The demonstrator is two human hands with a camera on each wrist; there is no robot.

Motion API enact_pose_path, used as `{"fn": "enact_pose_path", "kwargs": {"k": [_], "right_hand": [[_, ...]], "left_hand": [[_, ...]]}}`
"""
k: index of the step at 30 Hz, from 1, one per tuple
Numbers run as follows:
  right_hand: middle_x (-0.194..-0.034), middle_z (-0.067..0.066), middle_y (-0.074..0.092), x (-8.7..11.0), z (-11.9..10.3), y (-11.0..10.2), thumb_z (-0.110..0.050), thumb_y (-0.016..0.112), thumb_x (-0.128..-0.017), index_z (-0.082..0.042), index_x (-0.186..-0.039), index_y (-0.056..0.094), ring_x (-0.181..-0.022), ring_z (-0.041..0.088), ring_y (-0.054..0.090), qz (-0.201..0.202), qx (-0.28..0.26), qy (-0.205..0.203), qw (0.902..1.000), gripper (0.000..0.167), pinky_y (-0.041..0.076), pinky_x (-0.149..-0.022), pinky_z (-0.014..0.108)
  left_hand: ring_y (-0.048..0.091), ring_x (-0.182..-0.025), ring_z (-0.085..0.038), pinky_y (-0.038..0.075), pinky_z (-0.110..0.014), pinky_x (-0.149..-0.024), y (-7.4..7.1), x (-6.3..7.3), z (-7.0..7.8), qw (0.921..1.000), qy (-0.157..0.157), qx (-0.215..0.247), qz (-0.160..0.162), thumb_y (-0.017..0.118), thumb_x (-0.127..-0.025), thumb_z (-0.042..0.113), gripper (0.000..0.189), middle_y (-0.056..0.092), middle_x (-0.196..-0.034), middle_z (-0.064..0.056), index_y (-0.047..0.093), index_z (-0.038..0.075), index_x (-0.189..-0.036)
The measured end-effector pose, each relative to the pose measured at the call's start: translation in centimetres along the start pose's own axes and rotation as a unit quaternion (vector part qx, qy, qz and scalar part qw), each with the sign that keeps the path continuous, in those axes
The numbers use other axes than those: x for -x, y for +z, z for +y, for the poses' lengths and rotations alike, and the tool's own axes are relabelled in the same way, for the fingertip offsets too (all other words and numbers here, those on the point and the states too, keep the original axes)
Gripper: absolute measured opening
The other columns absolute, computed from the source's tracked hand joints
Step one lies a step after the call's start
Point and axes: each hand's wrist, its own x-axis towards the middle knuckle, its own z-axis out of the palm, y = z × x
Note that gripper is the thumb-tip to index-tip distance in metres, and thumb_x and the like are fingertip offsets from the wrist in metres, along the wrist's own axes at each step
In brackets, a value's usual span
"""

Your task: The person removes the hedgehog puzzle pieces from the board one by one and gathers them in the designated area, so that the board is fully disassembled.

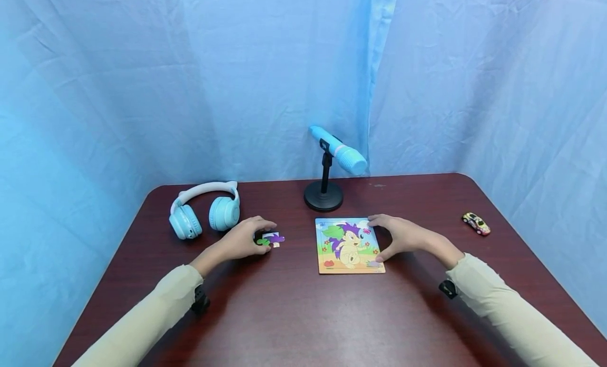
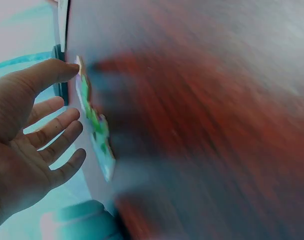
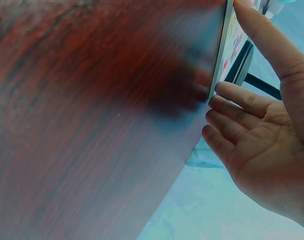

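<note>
Loose jigsaw puzzle pieces [image 1: 272, 239] in purple, green and white lie in a small cluster on the table. My left hand [image 1: 243, 239] is around their left side, thumb and fingers spread apart. In the left wrist view the thumb tip is at one end of the pieces [image 2: 98, 125], and the other fingers are loosely bent. To the right lies a square puzzle board [image 1: 324, 267] with a purple-spined hedgehog picture. My right hand [image 1: 403, 235] rests at the board's right edge, thumb near the lower corner and fingers near the upper one. Its fingers are fairly straight in the right wrist view.
A blue microphone [image 1: 350, 159] on a black stand [image 1: 323, 196] is behind the board. Blue and white headphones [image 1: 224, 213] lie beyond my left hand. A toy car [image 1: 476, 223] sits at the right of the brown table [image 1: 303, 325]. Blue curtains [image 1: 265, 82] hang around it.
</note>
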Motion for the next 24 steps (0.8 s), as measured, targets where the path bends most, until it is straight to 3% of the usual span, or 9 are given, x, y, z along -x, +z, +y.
{"fn": "enact_pose_path", "kwargs": {"k": [6, 12, 18, 24], "right_hand": [[-0.153, 0.024, 0.046, 0.0, 0.0, -0.1, -0.047, 0.091, -0.072, 0.003, -0.142, 0.052, -0.136, 0.043, 0.047, 0.000, 0.000, -0.004, 1.0000, 0.094, 0.043, -0.107, 0.060], [-0.153, 0.024, 0.046, 0.0, -0.1, -0.1, -0.047, 0.090, -0.072, 0.003, -0.142, 0.053, -0.137, 0.044, 0.047, -0.003, 0.002, -0.003, 1.0000, 0.094, 0.043, -0.108, 0.061], [-0.153, 0.024, 0.046, -0.1, -0.1, -0.1, -0.050, 0.090, -0.071, 0.002, -0.143, 0.053, -0.137, 0.044, 0.046, -0.004, 0.005, 0.002, 1.0000, 0.095, 0.043, -0.108, 0.061], [-0.153, 0.024, 0.046, -0.2, -0.2, -0.1, -0.049, 0.090, -0.072, 0.002, -0.142, 0.054, -0.136, 0.043, 0.047, -0.008, 0.007, 0.001, 0.9999, 0.094, 0.043, -0.108, 0.060]], "left_hand": [[0.061, -0.117, -0.024, 0.051, -0.045, -0.100, 0.2, -1.8, 1.7, 1.0000, -0.001, 0.002, 0.005, 0.077, -0.089, 0.020, 0.056, 0.064, -0.130, -0.010, 0.061, 0.008, -0.141], [0.060, -0.122, -0.026, 0.050, -0.045, -0.103, 1.0, -4.9, 4.6, 0.9998, -0.012, 0.013, -0.011, 0.078, -0.090, 0.022, 0.056, 0.062, -0.135, -0.009, 0.060, 0.012, -0.142], [0.057, -0.127, -0.024, 0.049, -0.043, -0.108, 2.9, -8.6, 7.6, 0.9994, 0.000, 0.019, -0.028, 0.078, -0.090, 0.027, 0.056, 0.061, -0.140, -0.008, 0.061, 0.012, -0.142], [0.058, -0.127, -0.021, 0.049, -0.038, -0.108, 5.2, -11.5, 9.8, 0.9983, 0.015, 0.025, -0.051, 0.077, -0.091, 0.029, 0.058, 0.059, -0.142, -0.008, 0.060, 0.011, -0.143]]}}
